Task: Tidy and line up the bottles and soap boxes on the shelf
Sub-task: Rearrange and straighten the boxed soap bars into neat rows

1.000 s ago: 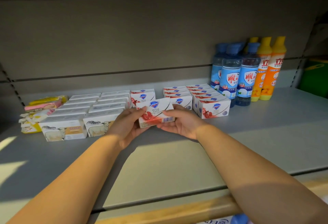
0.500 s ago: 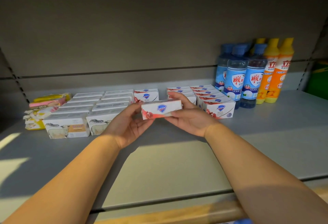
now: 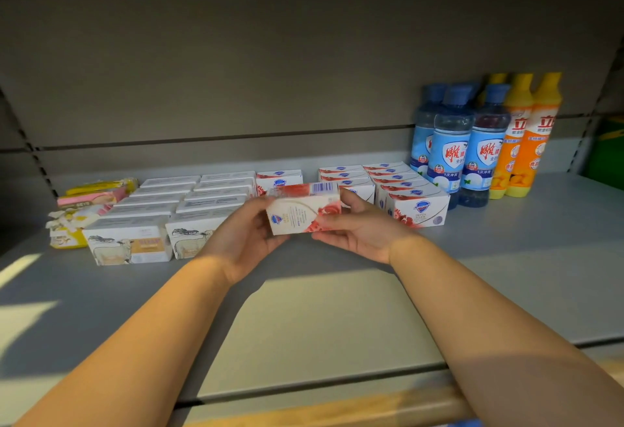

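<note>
Turned over since half a second ago, the white cardboard soap box with red pomegranate print [image 3: 304, 212] now shows its broad printed face to the camera, with the barcode side on top; earlier its narrow side with the blue badge faced forward.

The grey metal shelf [image 3: 506, 274] runs the full width, backed by a grey slotted panel [image 3: 270, 71]. At the right rear stand clear bottles with blue caps and blue labels [image 3: 452, 156], closely grouped, and just beside them, further right, yellow-capped orange bottles [image 3: 537, 142]. Left of the bottles, two rows of matching red-and-white soap boxes [image 3: 417, 212] run front to back. On the left side lie two rows of white boxes with a goat drawing on the front [image 3: 128, 244], and one more red-and-white box [image 3: 280, 180] stands at the back beside them. Soft yellow and pink packets [image 3: 91, 197] are heaped loosely at the far left.

The left hand [image 3: 243, 240] grips the held box at its left end, thumb on the front and fingers curled behind. The right hand [image 3: 364, 227] pinches the right end, fingers wrapped round it. The box is held between the hands, in front of the gap between the lone box and the two rows; whether it touches the shelf I cannot tell.
</note>
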Motion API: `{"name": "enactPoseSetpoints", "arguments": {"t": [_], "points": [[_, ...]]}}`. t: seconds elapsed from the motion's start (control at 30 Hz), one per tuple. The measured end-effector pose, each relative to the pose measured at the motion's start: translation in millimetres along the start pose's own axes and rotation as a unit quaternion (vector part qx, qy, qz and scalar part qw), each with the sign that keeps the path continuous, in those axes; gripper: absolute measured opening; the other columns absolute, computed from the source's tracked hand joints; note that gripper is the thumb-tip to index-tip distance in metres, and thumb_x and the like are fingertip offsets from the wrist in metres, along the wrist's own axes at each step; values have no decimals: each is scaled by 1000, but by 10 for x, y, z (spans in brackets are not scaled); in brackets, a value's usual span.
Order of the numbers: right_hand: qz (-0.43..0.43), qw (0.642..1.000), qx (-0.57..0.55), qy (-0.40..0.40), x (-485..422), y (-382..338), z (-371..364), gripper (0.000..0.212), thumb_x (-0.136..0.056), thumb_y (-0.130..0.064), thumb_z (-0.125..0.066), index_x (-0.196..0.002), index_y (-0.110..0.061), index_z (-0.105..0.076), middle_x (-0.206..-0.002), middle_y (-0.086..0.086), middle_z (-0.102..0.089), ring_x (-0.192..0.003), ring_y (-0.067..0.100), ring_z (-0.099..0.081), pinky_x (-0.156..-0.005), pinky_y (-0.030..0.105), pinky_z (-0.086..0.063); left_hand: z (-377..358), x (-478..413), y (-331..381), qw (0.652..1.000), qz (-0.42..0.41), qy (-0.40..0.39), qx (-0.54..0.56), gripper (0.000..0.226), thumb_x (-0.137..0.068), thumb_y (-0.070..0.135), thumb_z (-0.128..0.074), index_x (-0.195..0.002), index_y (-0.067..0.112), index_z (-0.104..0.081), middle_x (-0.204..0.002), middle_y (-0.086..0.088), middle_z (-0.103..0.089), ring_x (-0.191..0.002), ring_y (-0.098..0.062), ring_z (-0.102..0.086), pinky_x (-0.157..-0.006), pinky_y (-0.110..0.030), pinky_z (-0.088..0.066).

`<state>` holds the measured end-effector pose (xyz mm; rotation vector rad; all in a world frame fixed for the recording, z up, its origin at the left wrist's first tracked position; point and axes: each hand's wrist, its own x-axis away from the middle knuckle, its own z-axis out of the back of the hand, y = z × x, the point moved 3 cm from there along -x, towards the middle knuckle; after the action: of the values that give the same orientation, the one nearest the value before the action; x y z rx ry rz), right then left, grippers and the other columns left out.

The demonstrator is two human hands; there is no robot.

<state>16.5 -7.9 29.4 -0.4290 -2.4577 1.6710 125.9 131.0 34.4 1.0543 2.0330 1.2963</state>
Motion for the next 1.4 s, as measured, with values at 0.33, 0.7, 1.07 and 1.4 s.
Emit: {"name": "enactPoseSetpoints", "arguments": {"t": [0.33,0.7,1.07,1.4], "points": [[50,996,13,-66,55,-52,-109,70,-78,31,-33,-121,-22,-48,-111,12,-55,-102,24,-55,-94,34,-45,24,4,-18,998,-13,12,64,51,-83,-3,-57,-131,11,-48,-119,-15,-64,-88,-21,-70,-68,-31,-59],[32,996,0,83,-9,-84,26,31,-84,1,-61,-114,-9,-61,-98,7,-73,-86,16,-70,-77,26,-57,-59,-13,-97,984,-122,59,-113,52,-79,-8,-64,-126,4,-48,-119,-16,-65,-107,-29,-63,-93,-43,-52],[167,965,167,110,13,-61,-377,37,-82,-16,-70,-115,-28,-59,-116,-4,-61,-105,8,-60,-81,20,-53,-82,-74,-212,988,76,11,137,28,-88,30,-53,-104,11,-64,-96,-8,-69,-77,-18,-68,-62,-27,-57],[238,865,438,58,96,18,-507,83,-75,-20,-76,-136,-51,-28,-123,-19,-35,-121,-3,-36,-99,1,-21,-162,38,-273,944,241,-139,176,45,-82,34,-36,-82,6,-71,-58,-5,-62,-47,-21,-54,-47,-23,-48]]}}
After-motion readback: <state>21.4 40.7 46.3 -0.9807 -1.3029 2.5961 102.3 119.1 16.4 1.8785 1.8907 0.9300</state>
